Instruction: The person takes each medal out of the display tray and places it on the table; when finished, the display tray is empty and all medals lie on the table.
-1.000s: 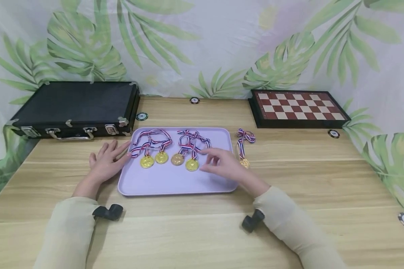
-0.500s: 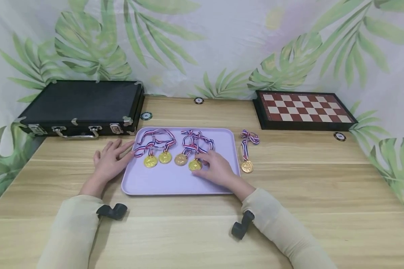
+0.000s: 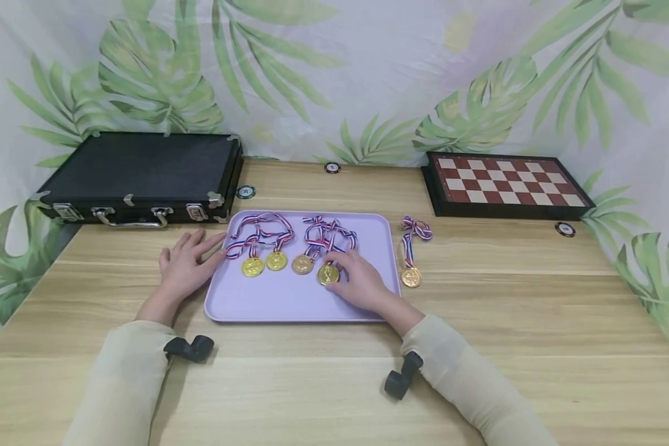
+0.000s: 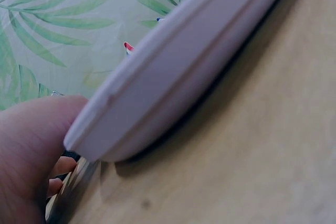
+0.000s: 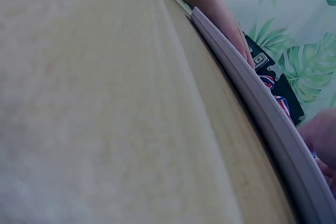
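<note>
Leaf-print fabric [image 3: 376,62] stands behind your wood-grain counter [image 3: 290,384]. At the left, your left hand [image 3: 186,265] lies with fingers spread and straight, grasping nothing; its thumb touches the left rim of the lilac tray [image 3: 267,303]. Use that thumb as a light stop, so that the tray is less likely to slide. At the tray's right, your right hand [image 3: 361,282] pinches the edge of the rightmost tray medal [image 3: 327,274] between thumb and curled fingers. Align this medal by its rim, with small, flat movements; its ribbon [image 3: 345,235] appears to overlap the neighbouring one, so a sharp pull could drag both.

Count, left to right: one black latched case [image 3: 139,167]; one tray carrying four medals, namely two gold medals [image 3: 253,267], one bronze-toned medal [image 3: 302,264] and the pinched one; one loose medal [image 3: 411,277] on the counter, just right of the tray; one chessboard [image 3: 507,179]. Four poker chips [image 3: 246,192] lie separately: beside the case, at the rear, before the chessboard and at far right.
</note>
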Available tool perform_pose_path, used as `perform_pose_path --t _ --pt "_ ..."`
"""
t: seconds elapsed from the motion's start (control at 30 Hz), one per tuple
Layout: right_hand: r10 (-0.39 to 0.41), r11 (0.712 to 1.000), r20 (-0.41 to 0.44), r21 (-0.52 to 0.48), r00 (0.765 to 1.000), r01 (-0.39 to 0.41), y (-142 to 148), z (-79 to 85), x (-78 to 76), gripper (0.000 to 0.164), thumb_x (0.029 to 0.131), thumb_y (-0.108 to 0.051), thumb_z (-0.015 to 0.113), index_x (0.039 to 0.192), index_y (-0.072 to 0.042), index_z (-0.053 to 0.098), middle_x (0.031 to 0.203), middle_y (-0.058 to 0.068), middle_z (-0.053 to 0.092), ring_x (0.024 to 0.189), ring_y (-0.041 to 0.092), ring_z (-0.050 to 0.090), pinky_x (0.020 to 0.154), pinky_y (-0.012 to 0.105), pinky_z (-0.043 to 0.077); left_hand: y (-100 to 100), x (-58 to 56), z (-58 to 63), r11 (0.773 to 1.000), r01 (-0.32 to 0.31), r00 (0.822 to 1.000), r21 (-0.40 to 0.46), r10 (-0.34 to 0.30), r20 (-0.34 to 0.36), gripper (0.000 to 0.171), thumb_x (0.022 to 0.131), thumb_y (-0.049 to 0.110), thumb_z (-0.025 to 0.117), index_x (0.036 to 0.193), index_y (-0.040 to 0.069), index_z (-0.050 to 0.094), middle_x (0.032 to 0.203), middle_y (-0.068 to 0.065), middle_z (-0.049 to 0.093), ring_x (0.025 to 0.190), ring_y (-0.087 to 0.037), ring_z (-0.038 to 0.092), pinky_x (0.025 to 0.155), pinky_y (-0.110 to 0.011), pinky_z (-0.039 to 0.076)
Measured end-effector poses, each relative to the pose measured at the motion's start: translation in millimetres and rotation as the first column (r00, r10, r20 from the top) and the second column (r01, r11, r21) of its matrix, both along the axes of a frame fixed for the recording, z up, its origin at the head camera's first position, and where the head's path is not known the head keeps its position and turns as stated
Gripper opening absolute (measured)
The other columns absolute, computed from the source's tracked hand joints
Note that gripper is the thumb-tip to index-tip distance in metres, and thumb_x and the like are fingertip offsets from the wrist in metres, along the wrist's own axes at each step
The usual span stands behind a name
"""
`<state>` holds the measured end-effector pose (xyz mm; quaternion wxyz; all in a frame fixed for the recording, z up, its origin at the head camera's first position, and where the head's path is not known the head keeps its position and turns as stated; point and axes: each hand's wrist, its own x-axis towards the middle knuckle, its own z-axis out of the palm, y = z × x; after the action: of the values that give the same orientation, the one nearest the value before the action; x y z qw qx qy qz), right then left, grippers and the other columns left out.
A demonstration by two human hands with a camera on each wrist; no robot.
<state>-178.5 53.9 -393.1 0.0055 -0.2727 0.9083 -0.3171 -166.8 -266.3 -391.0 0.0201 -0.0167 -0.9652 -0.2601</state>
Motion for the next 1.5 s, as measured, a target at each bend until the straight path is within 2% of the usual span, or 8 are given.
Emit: perform_pose_path --t 0.2,0.4,0.63,0.93,1.1,1.27,1.4,1.5 --pt "0.114 0.982 0.13 -0.168 0.985 -0.091 9 3.3 1.3 0.046 0.072 -0.006 0.067 0.115 -0.01 0.05 0.07 0.0 0.05 0.058 0.011 0.047 0.054 0.024 0.042 1 -1.0 -2.3 1.0 0.008 1.0 -0.001 -0.008 0.001 0.053 0.088 0.045 0.036 0.131 0.014 0.037 0.137 -0.026 0.017 0.123 -0.044 0.003 0.089 -0.061 -0.009" --pt "0.182 0.927 0.242 -0.367 0.953 -0.083 29 35.1 4.3 0.048 0.072 0.002 0.065 0.117 -0.003 0.049 0.072 0.005 0.052 0.06 0.014 0.048 0.054 0.024 0.043 0 -0.4 -3.0 1.0 0.005 1.0 0.003 -0.005 -0.002 0.053 0.088 0.044 0.036 0.131 0.014 0.037 0.136 -0.027 0.017 0.123 -0.044 0.003 0.089 -0.061 -0.008" --pt "0.266 0.833 0.141 -0.531 0.954 -0.154 63 88.1 7.3 0.049 0.072 0.009 0.062 0.118 0.004 0.046 0.072 0.01 0.054 0.058 0.016 0.048 0.048 0.022 0.041 0 -1.0 -2.6 1.0 0.007 1.0 0.003 -0.007 0.004 0.053 0.088 0.045 0.036 0.132 0.014 0.036 0.136 -0.026 0.016 0.124 -0.044 0.002 0.089 -0.061 -0.008" --pt "0.307 0.691 -0.114 -0.656 0.945 -0.304 105 145.6 18.5 0.05 0.068 0.021 0.058 0.115 0.012 0.044 0.078 0.014 0.056 0.063 0.016 0.052 0.053 0.02 0.045 -4 -1.6 -2.4 1.0 0.003 1.0 -0.009 -0.003 -0.004 0.054 0.088 0.045 0.036 0.132 0.014 0.036 0.136 -0.026 0.017 0.124 -0.043 0.001 0.089 -0.061 -0.008" --pt "0.226 0.691 -0.09 -0.687 0.97 -0.225 131 163.2 20.8 0.05 0.07 0.017 0.059 0.118 0.006 0.046 0.081 0.012 0.059 0.065 0.017 0.054 0.057 0.02 0.047 -4 -0.7 -1.5 1.0 0.006 1.0 -0.007 -0.006 -0.013 0.054 0.088 0.044 0.036 0.132 0.013 0.036 0.136 -0.027 0.017 0.124 -0.043 0.002 0.088 -0.062 -0.008" --pt "0.108 0.692 0.03 -0.72 0.994 -0.053 158 161.4 -0.2 0.05 0.072 0.019 0.056 0.118 0.001 0.049 0.078 0.011 0.057 0.065 0.014 0.052 0.056 0.017 0.045 -3 -1.6 -1.7 1.0 0.01 1.0 -0.006 -0.01 -0.008 0.054 0.088 0.044 0.036 0.132 0.013 0.036 0.136 -0.027 0.017 0.124 -0.044 0.001 0.088 -0.062 -0.008" --pt "-0.061 0.762 0.198 -0.624 0.978 0.174 170 150.1 -31.2 0.05 0.076 0.009 0.059 0.122 -0.005 0.046 0.079 0.004 0.058 0.069 0.011 0.052 0.057 0.017 0.044 -3 -2.3 -2.1 1.0 0.015 1.0 -0.008 -0.015 -0.009 0.054 0.088 0.045 0.035 0.132 0.013 0.035 0.136 -0.027 0.016 0.124 -0.044 0.001 0.088 -0.062 -0.008" --pt "-0.131 0.788 0.271 -0.556 0.954 0.266 171 141.2 -53.8 0.053 0.077 0.003 0.061 0.126 -0.006 0.042 0.078 0.002 0.058 0.069 0.01 0.052 0.056 0.017 0.043 -2 -2.4 -3.5 1.0 0.024 1.0 -0.008 -0.024 -0.016 0.053 0.088 0.044 0.036 0.132 0.013 0.036 0.136 -0.027 0.017 0.123 -0.044 0.002 0.088 -0.062 -0.008"
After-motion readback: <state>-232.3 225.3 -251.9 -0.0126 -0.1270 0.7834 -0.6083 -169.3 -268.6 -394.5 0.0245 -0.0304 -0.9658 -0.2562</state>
